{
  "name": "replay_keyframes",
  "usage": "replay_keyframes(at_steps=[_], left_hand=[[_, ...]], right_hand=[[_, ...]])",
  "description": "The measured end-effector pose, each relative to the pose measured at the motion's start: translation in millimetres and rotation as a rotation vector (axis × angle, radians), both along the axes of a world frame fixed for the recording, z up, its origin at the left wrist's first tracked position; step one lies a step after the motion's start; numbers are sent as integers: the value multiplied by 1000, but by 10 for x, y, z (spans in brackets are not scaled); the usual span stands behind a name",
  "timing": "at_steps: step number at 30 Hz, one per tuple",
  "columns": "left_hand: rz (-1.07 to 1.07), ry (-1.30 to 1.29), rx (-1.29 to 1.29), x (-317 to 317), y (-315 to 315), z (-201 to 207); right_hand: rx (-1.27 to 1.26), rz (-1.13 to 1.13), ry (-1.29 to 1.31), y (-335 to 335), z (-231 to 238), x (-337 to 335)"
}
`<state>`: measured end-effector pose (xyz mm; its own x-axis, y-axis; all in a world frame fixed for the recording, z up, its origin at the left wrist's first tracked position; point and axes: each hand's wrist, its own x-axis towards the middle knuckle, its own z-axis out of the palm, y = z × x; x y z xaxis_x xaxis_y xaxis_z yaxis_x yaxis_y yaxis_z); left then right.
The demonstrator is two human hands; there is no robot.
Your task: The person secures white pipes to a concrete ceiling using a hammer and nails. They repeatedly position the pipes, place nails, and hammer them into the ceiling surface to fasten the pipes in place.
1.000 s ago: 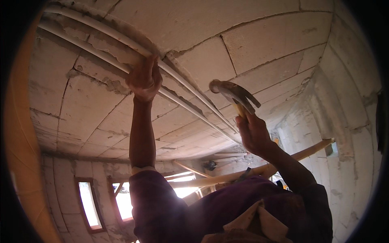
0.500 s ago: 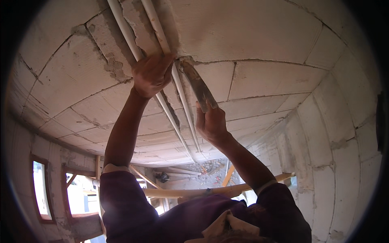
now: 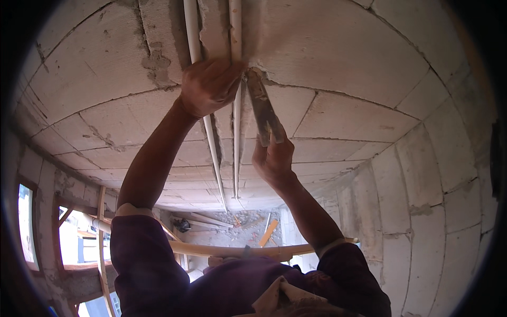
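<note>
Two white pipes run along grooves cut in the pale block wall, a left pipe point(image 3: 191, 31) and a right pipe point(image 3: 236, 127). My left hand point(image 3: 212, 87) is closed and lies across both, its fingertips at the groove by the right pipe. What those fingers press or hold is hidden. My right hand point(image 3: 274, 158) grips the lower end of a flat, mortar-stained trowel point(image 3: 262, 105), thumb and fingers around it. The trowel's far end touches or nearly touches the wall just right of my left fingertips.
Block walls surround me, with a rough mortar patch point(image 3: 157, 64) left of the pipes. Window openings point(image 3: 82, 238) stand at the lower left. Behind my shoulders runs a wooden beam point(image 3: 227, 250). Rubble and loose boards point(image 3: 269, 232) lie on the floor below.
The view has swung, so the pipes now stand more upright in it. My left hand stays at the pipes, and my right hand still holds the trowel beside it.
</note>
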<state>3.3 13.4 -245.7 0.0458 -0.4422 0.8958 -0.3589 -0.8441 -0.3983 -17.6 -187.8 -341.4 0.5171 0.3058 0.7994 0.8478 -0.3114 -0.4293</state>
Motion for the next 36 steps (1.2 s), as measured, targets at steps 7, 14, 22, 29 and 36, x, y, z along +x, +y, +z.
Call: replay_keyframes(at_steps=[7, 14, 22, 29, 36], left_hand=[[37, -31, -2, 40, -31, -58], [-2, -34, -32, 65, -5, -49], [-15, 22, -64, -6, -77, -44], [6, 46, -78, -23, -54, -16], [13, 56, -94, -34, -90, -6]], right_hand=[[68, 44, -69, -80, -35, 82], [80, 42, -115, -71, 12, 124], [8, 16, -15, -133, 43, 129], [-1, -8, -195, -81, 135, 111], [3, -6, 12, -223, 101, 45]])
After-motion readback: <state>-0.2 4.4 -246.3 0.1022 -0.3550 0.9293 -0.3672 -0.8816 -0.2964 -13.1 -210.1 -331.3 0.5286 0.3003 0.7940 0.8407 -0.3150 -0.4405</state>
